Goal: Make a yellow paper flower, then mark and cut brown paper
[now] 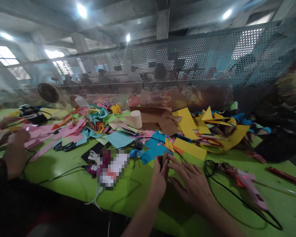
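My left hand [160, 174] stands on edge over the green table [64, 168], its fingers pressed together in a pinch. Its fingertips meet the lower corner of a small yellow paper piece [169, 144]. My right hand [193, 184] lies beside it, palm down with the fingers stretched out and apart. Its index finger reaches to the left hand's fingertips, and nothing shows in its grasp. Blue paper scraps [151, 149] lie just left of the pinch.
A pink glue gun [246, 184] with a black cord [236, 197] lies to the right. Black scissors [64, 146], a tape roll [136, 119] and heaps of coloured paper [187, 123] cover the far table. Another person's hand [14, 148] works at the left. A perforated metal screen [187, 59] stands behind.
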Tool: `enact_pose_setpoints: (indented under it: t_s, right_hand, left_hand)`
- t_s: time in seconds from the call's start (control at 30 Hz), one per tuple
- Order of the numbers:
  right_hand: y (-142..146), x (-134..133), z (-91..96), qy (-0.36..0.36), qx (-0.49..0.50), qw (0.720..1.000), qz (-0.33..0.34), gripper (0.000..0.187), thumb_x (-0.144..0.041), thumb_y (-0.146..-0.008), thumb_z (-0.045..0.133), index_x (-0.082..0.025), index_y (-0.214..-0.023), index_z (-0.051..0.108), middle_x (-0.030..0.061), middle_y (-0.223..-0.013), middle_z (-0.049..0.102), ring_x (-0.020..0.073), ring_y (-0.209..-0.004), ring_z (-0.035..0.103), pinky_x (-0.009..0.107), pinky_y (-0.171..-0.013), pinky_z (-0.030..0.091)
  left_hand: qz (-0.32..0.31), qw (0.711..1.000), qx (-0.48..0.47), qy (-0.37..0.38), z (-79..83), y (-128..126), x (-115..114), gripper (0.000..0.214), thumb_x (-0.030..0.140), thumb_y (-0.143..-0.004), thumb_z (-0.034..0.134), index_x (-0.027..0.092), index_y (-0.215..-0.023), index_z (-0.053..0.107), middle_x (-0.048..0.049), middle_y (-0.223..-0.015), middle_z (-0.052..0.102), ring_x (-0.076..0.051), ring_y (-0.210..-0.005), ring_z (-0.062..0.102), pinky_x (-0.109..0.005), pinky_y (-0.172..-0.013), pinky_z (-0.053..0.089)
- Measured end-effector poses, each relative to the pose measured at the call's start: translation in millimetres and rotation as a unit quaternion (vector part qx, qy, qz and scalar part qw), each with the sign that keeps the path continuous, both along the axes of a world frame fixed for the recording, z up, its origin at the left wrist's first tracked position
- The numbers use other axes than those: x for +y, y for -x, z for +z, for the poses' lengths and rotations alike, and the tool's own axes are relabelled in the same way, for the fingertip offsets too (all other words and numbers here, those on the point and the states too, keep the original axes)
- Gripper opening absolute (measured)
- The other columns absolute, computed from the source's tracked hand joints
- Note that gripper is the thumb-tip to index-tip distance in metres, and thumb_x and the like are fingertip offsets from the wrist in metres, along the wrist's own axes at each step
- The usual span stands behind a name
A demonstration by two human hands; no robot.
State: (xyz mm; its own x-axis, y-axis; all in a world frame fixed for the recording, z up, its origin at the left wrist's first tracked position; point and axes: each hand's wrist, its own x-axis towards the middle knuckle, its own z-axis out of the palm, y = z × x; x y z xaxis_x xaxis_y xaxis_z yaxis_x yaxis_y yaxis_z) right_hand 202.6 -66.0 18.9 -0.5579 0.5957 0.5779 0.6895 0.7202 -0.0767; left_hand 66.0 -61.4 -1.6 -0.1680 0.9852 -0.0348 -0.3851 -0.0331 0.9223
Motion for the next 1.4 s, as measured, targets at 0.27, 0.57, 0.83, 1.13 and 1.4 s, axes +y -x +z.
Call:
enact_pose_setpoints:
  t_s: [0.27, 0.57, 0.83, 1.13, 1.4]
  right_hand:
    - [1.2, 0.2, -0.9, 0.008, 0.004, 1.0, -0.009, 0.028, -0.022, -0.095, 0.05, -0.022, -0.122, 0.056, 0.0069, -0.142, 0.058, 0.023, -0.099, 0.063, 0.039, -0.082, 0.042]
    - [0.4, 0.1, -0.5, 0.012, 0.003, 1.0, -0.008, 0.032, -0.023, -0.095, 0.051, -0.023, -0.127, 0.054, 0.0064, -0.143, 0.057, 0.0234, -0.098, 0.063, 0.038, -0.08, 0.043]
    - [1.2, 0.3, 0.7, 0.011, -0.002, 1.0, -0.004, 0.029, -0.023, -0.095, 0.051, -0.022, -0.123, 0.056, 0.0072, -0.142, 0.058, 0.0228, -0.096, 0.063, 0.038, -0.08, 0.043]
    - [0.4, 0.6, -0.2, 0.016, -0.008, 1.0, -0.007, 0.028, -0.023, -0.093, 0.052, -0.025, -0.12, 0.06, 0.0044, -0.141, 0.06, 0.0218, -0.096, 0.064, 0.038, -0.08, 0.045]
    - [1.3, 1.8, -1.4, 0.027, -0.002, 1.0, 0.005, 0.026, -0.023, -0.096, 0.049, -0.022, -0.121, 0.056, 0.0065, -0.143, 0.057, 0.0224, -0.096, 0.064, 0.038, -0.08, 0.045]
  left_hand:
    - [-0.01, 0.996, 0.093, 0.005, 9.2, 3.7, -3.0, 0.04, 0.057, -0.086, 0.057, 0.02, -0.101, 0.064, -0.0044, -0.093, 0.056, -0.018, -0.087, 0.056, -0.027, -0.079, 0.049]
    - [-0.009, 0.994, 0.104, 0.038, 13.8, 3.0, -4.5, 0.044, 0.059, -0.089, 0.052, 0.02, -0.101, 0.068, -0.0028, -0.09, 0.055, -0.015, -0.077, 0.051, -0.021, -0.066, 0.045]
    - [-0.011, 0.995, 0.077, 0.07, 13.4, 6.8, -4.4, 0.042, 0.053, -0.086, 0.06, 0.023, -0.113, 0.072, -0.0087, -0.114, 0.066, -0.023, -0.105, 0.062, -0.026, -0.08, 0.053]
    - [0.001, 0.991, -0.045, 0.127, -3.6, 6.8, -0.3, 0.049, 0.049, -0.082, 0.068, 0.022, -0.123, 0.067, -0.0087, -0.152, 0.045, -0.026, -0.138, 0.044, -0.033, -0.107, 0.044]
    - [-0.044, 0.987, -0.126, 0.089, -9.2, 4.9, 2.2, 0.048, 0.052, -0.08, 0.071, 0.021, -0.116, 0.072, -0.0094, -0.13, 0.066, -0.026, -0.124, 0.057, -0.038, -0.106, 0.045]
